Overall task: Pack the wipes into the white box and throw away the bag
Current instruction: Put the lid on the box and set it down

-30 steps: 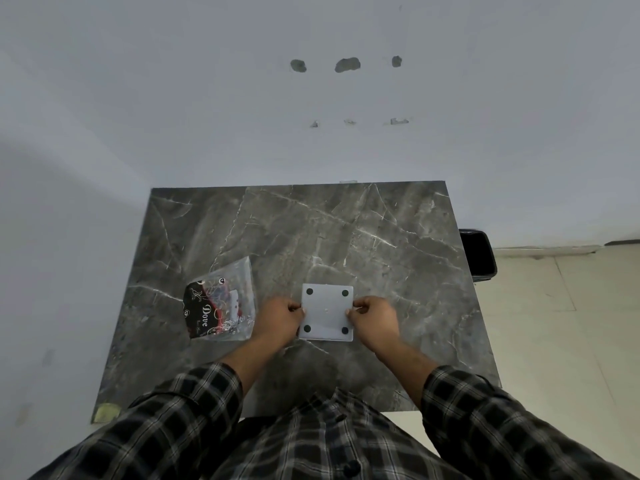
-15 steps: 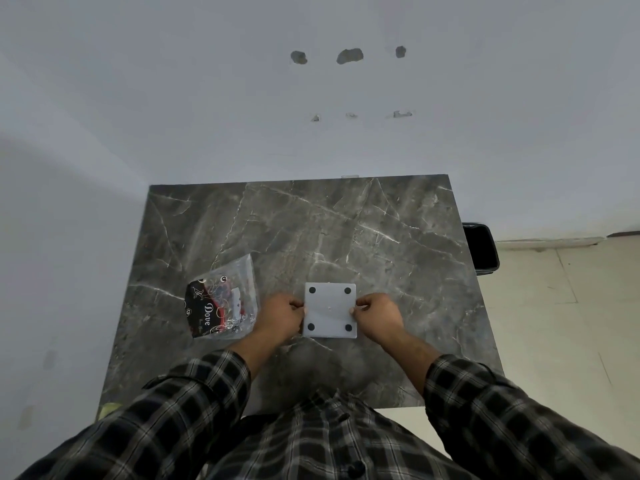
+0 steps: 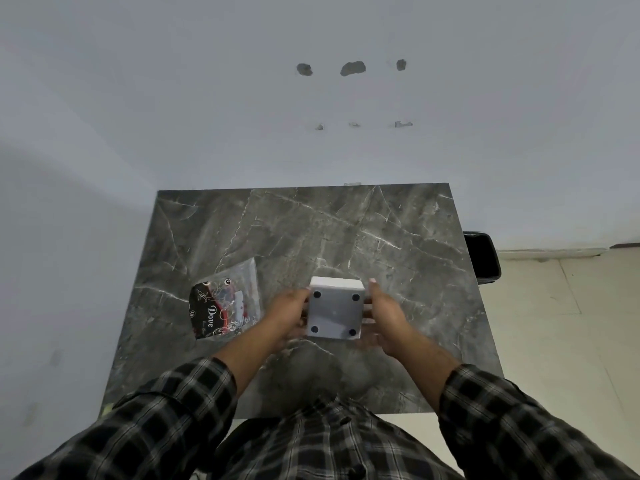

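The box [image 3: 335,312] is held between both hands above the near middle of the table [image 3: 398,237]. It is turned so that its underside faces the camera: a flat white square with four dark round feet, one near each corner. Its far side wall shows as a narrow white band along the top edge, so the box is tilted.

The left hand [image 3: 289,315] presses against the left side of the box, fingers wrapped along that edge. The right hand [image 3: 386,318] presses against the right side, its fingers extended along the edge and one fingertip visible past the far right corner. Both hands are closed on the box. Whether the box touches the table cannot be told.

The bag [image 3: 227,304] lies flat on the table just left of the left hand, not touching it. It is clear plastic with a black printed pack inside reading "Dove".

A black bin [image 3: 482,255] stands on the floor beside the right edge of the table.

Both sleeves are dark plaid.
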